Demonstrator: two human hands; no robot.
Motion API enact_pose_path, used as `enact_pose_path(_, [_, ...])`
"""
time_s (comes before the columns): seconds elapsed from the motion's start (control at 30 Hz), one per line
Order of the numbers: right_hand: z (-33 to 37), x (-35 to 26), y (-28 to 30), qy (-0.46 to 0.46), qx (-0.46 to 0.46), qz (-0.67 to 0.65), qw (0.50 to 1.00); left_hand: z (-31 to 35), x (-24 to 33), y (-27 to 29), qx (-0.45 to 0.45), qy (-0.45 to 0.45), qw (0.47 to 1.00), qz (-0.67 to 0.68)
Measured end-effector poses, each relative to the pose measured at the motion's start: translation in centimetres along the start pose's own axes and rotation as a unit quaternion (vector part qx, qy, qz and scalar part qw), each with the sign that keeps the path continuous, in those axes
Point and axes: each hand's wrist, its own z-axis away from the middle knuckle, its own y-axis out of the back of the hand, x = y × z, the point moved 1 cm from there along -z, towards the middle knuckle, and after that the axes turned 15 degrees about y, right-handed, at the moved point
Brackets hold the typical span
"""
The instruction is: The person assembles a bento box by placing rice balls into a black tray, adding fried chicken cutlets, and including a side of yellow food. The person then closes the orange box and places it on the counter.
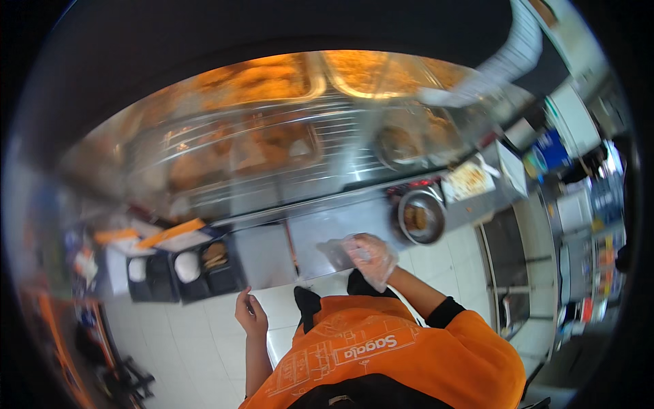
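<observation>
My right hand (370, 259) wears a clear plastic glove and hovers over the front of the metal counter (327, 228). Blur smears its fingers, so their grip is unclear. To its right sits a round metal bowl (420, 217) with brown food pieces inside. My left hand (251, 311) is bare, its fingers loosely bent and apart with nothing visible in them. It hangs just off the counter's front edge, nearest to a black compartment tray (228, 278) holding a white mound and brown pieces. Left of that stands a second black tray (151, 290) with a white mound.
Behind the counter, a glass-fronted warming case holds metal pans (317, 78) of golden fried food. Orange-and-white boxes (174, 235) stand behind the black trays. A stained white paper (469, 181) lies right of the bowl. Shelving (511, 252) stands farther right.
</observation>
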Motion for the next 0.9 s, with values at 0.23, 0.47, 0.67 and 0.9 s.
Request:
enact_pose_path(0.23, [7.6,10.1,15.2,-0.256,-0.086,0.263,0.926,3.6,8.1,-15.1,-0.172,-0.033,0.984,0.042])
enact_pose_path(0.47, [7.5,16.3,14.3,-0.257,-0.318,0.308,0.859,12.4,15.9,-32.7,-0.204,0.052,0.977,-0.034])
enact_pose_path(0.67, [7.7,18.5,20.6,-0.240,-0.147,0.107,0.954,15.1,15.1,-38.2,-0.190,0.222,0.953,0.081])
enact_pose_path(0.9, [7.4,21.7,29.0,-0.490,0.189,-0.389,0.756,14.9,10.8,-35.4,-0.034,0.243,0.969,0.016])
